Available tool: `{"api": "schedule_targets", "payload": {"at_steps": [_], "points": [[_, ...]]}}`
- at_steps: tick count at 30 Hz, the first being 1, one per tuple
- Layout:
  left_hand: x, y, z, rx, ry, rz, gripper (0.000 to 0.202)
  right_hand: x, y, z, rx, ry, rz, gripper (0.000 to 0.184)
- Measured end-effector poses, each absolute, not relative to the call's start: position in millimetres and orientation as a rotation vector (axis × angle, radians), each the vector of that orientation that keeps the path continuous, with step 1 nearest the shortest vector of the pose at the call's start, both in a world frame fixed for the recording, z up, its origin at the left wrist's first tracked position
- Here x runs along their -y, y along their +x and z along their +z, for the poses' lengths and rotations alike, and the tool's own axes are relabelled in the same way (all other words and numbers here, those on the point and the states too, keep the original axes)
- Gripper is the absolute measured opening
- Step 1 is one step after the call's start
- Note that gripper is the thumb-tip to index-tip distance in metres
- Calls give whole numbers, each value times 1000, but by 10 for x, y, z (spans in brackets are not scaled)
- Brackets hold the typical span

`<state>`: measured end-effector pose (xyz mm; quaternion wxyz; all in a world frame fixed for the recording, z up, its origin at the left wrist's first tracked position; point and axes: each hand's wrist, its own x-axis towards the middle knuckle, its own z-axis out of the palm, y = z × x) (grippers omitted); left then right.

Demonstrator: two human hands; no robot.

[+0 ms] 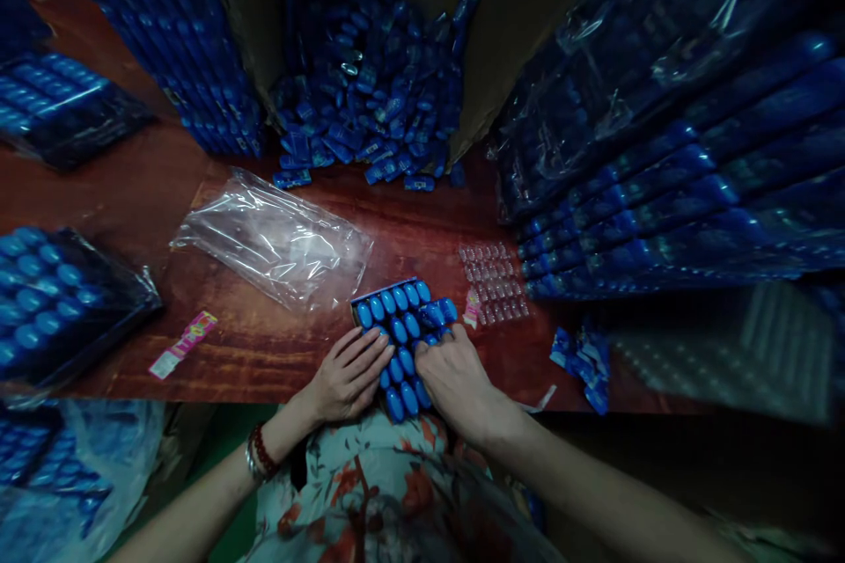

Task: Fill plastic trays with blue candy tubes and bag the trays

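Observation:
A tray filled with rows of small blue oval pieces lies at the near edge of the red-brown table. My left hand rests flat on the tray's left side, fingers stretched over the pieces. My right hand is on the tray's right side, its fingers curled onto blue pieces at the right edge. What the curled fingers hold is hidden.
A clear plastic bag lies behind the tray. A clear empty blister tray sits to the right. Loose blue pieces pile in a cardboard box behind. Wrapped stacks of filled trays stand right, more stacks left. A pink wrapper lies left.

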<state>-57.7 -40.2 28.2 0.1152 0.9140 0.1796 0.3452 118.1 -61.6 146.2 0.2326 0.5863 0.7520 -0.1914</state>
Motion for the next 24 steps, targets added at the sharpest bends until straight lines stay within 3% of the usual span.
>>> {"api": "schedule_targets", "payload": {"at_steps": [6, 12, 14, 18, 24], "points": [[427, -577, 260, -534, 2666, 1025, 52, 724, 1425, 1563, -1975, 1783, -555, 24], [438, -465, 385, -577, 2587, 1043, 56, 613, 1792, 1519, -2005, 2452, -336, 29], [394, -386, 478, -548, 2607, 942, 59, 542, 1837, 1438, -2039, 2463, -488, 34], [284, -267, 597, -557, 2661, 762, 63, 467, 1799, 1328, -2135, 2340, -880, 25], [233, -180, 723, -528, 2794, 602, 62, 438, 1744, 1298, -2183, 2308, -943, 23]]}}
